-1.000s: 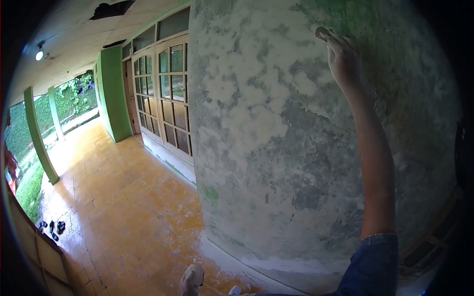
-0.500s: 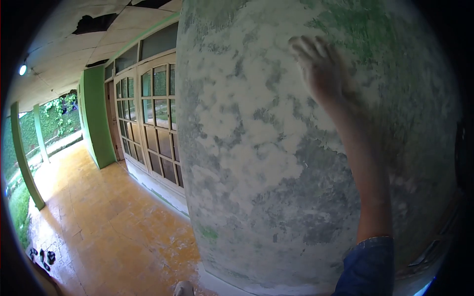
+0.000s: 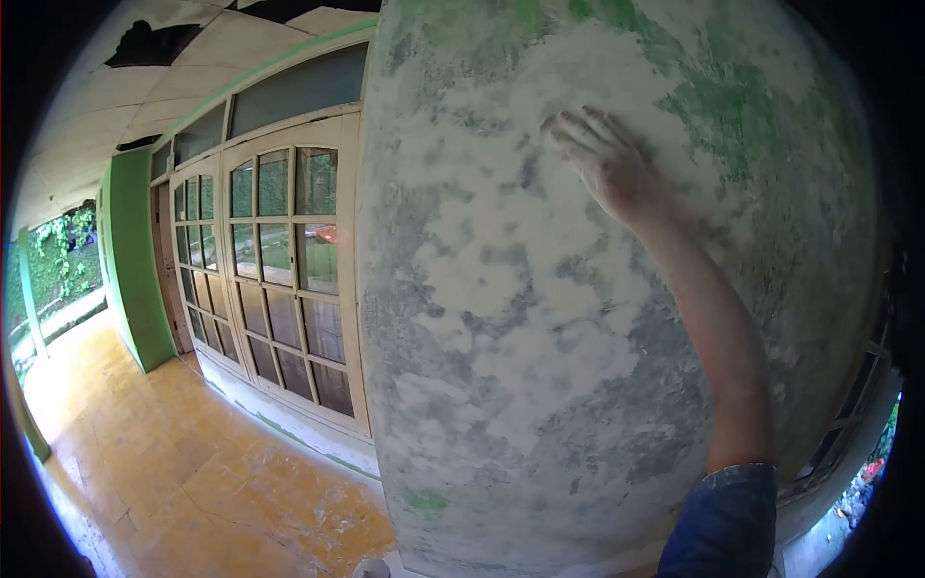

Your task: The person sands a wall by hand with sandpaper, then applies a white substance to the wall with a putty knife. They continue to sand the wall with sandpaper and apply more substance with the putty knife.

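My right hand (image 3: 609,166) reaches up to the patchy wall (image 3: 501,279), its fingers stretched out and slightly apart, pointing up and left. A whitish dust coats the fingers. The palm faces the wall, so whatever lies beneath it, if anything, is hidden. Around the hand the surface is pale white filler, with grey blotches lower down and worn green paint to the upper right. A blue sleeve (image 3: 723,525) covers the upper part of this arm. My left hand is out of view.
Left of the wall stand paned wooden windows (image 3: 270,260) and a green pillar (image 3: 140,260). Yellowish tiled floor (image 3: 222,462) runs along them, with pale dust near the wall. The ceiling (image 3: 96,96) has dark holes. Another window (image 3: 838,433) is at the far right.
The camera view has turned to the right, showing more of the far-right window. My right hand has moved slightly down and left in the picture, still at the wall.
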Demonstrator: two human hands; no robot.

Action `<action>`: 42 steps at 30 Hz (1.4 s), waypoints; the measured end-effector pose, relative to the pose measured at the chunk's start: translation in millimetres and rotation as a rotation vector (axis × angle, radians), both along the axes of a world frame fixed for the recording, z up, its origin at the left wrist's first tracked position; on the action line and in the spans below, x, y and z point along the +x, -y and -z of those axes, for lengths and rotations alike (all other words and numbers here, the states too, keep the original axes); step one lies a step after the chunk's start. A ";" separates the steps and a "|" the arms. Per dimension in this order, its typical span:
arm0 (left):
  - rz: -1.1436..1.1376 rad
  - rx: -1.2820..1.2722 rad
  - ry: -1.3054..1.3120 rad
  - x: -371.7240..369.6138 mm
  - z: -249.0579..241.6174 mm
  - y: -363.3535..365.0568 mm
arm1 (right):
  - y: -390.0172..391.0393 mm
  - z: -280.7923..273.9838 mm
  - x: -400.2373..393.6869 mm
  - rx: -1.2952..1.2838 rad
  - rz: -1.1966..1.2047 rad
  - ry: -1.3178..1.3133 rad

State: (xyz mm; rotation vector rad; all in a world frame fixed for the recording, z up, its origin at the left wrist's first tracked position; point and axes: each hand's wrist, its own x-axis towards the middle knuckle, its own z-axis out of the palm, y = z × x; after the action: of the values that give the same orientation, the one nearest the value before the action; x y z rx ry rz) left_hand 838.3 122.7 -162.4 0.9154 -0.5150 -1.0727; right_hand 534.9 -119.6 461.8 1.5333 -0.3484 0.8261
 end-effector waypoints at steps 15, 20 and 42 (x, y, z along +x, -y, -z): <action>-0.030 -0.016 -0.048 126.1 53.0 -40.3 | 12.3 36.2 74.7 0.052 0.060 -0.171; -0.035 -0.033 0.025 139.7 38.3 -58.8 | 24.8 63.2 100.0 -0.149 0.004 0.384; -0.141 0.153 -0.114 170.9 38.1 -58.6 | 3.7 161.0 121.2 0.165 0.033 0.229</action>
State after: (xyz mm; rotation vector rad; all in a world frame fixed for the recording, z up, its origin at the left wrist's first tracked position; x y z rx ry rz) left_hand 1009.2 181.3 -200.6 1.0025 -0.2723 -1.0394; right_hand 656.0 -123.3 300.9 1.5836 -0.6215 0.9694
